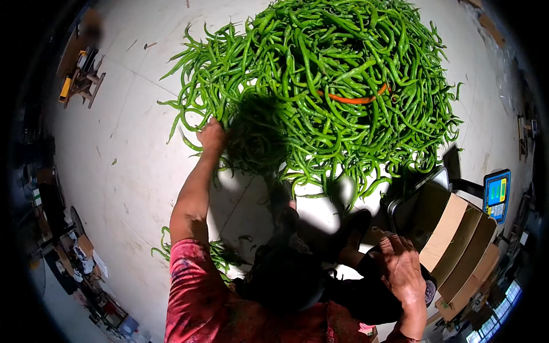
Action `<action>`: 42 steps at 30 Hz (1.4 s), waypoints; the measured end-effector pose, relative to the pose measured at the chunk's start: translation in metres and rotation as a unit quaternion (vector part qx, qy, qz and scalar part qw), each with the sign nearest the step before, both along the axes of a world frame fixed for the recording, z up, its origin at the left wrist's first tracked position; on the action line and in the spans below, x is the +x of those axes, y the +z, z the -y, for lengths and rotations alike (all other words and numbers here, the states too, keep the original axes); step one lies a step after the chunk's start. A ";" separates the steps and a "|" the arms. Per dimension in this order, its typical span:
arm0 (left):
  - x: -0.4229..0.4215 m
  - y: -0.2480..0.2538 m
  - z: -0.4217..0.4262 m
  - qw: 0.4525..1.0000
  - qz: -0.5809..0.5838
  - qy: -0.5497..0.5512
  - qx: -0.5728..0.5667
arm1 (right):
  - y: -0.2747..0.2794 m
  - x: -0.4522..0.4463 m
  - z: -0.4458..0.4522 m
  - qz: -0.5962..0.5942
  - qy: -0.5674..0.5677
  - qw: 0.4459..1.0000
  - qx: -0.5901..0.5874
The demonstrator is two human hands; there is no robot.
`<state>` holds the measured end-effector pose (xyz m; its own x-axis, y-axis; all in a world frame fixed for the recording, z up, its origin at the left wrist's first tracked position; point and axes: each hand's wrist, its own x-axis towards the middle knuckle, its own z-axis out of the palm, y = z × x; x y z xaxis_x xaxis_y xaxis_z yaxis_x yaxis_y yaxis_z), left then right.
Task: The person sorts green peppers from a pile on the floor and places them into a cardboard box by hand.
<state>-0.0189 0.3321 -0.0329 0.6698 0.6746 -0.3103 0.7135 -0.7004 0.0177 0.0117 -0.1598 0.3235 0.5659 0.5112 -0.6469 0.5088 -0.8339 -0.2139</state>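
Note:
A large heap of long green chili peppers lies on the pale floor. At its lower left edge, my left hand reaches down with its fingers closed at a pepper. Parts of its fingertips are hidden. My right hand is at the lower right, over my dark-clothed knee and near a cardboard box. Its fingers lie loosely bent with no pepper visible in them. One orange-red pepper stands out near the middle of the heap. A dark shadow covers the peppers right of my left hand.
A digital scale with a blue display stands at the right, beside an open cardboard box. A smaller bunch of green peppers lies by my left side. Far left is a small wooden stool.

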 end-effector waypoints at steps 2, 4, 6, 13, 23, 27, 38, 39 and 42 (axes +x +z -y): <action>0.014 -0.002 0.000 0.997 -0.073 0.008 -0.001 | 0.005 0.003 -0.005 -0.016 -0.010 1.000 -0.010; 0.021 0.007 0.004 0.994 -0.052 0.081 -0.042 | 0.008 0.005 -0.006 -0.019 -0.009 1.000 -0.009; 0.026 0.005 0.007 0.992 -0.035 0.108 -0.047 | 0.007 0.002 0.003 -0.003 0.009 1.000 0.000; 0.014 0.001 0.017 0.994 0.057 0.087 0.038 | 0.010 0.004 -0.005 0.036 0.016 0.998 0.050; -0.017 0.005 -0.003 0.986 0.147 -0.015 -0.071 | 0.011 0.001 -0.003 0.044 -0.003 0.994 0.103; -0.027 -0.001 0.003 0.986 0.119 0.072 -0.095 | 0.015 -0.002 -0.003 0.039 -0.002 0.993 0.110; -0.027 -0.046 -0.028 0.987 0.014 0.112 -0.113 | 0.012 0.004 0.002 0.035 -0.007 0.996 0.079; -0.043 -0.093 -0.044 0.989 0.040 0.105 -0.097 | 0.013 0.005 0.000 0.029 -0.004 0.996 0.080; -0.050 -0.072 -0.040 0.987 0.061 0.083 -0.123 | 0.010 0.005 0.001 0.033 0.005 0.996 0.086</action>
